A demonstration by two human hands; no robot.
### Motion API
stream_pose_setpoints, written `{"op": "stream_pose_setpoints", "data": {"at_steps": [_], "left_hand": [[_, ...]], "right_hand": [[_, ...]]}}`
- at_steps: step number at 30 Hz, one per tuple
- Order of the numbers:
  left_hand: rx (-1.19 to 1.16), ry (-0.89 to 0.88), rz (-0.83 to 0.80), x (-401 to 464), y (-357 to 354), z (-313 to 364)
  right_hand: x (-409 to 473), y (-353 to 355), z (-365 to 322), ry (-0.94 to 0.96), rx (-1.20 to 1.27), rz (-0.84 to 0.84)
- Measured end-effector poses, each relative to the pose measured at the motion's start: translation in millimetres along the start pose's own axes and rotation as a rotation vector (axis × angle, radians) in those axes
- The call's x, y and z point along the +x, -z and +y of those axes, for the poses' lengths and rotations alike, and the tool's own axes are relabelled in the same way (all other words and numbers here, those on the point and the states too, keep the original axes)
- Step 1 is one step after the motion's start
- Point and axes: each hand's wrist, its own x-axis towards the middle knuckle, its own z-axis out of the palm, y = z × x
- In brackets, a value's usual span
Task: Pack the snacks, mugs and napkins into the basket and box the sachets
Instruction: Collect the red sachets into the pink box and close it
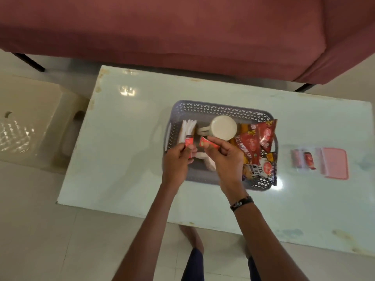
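Note:
A grey perforated basket stands mid-table. Inside it are white napkins at the left, a white mug on its side, and red and dark snack packets at the right. A second white thing lies under my hands, mostly hidden. My left hand pinches a red sachet over the basket's left part. My right hand holds another red sachet beside it. To the right, a clear small box holds sachets, with its pink lid next to it.
The pale glass table has a maroon sofa behind it and a cream plastic stool at its left end. My feet and legs are by the table's near edge.

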Motion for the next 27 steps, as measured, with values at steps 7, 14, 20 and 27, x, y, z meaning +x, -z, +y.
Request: {"op": "stream_pose_setpoints", "data": {"at_steps": [7,14,20,27], "left_hand": [[0.26,-0.22,-0.07,-36.2,-138.7,4.3],[0.28,-0.144,-0.132,-65.3,-288.1,22.6],[0.403,0.005,0.005,-63.6,-362.0,0.0],[0.378,-0.028,0.124,-72.6,-383.9,-16.6]], "right_hand": [[8.5,125.7,-0.7,-0.059,0.055,0.216],[29.1,275.1,3.4,-0.078,0.0,0.524],[52.0,354.1,9.7,-0.073,-0.161,0.519],[74.8,357.3,18.9,0.01,-0.291,0.26]]}}
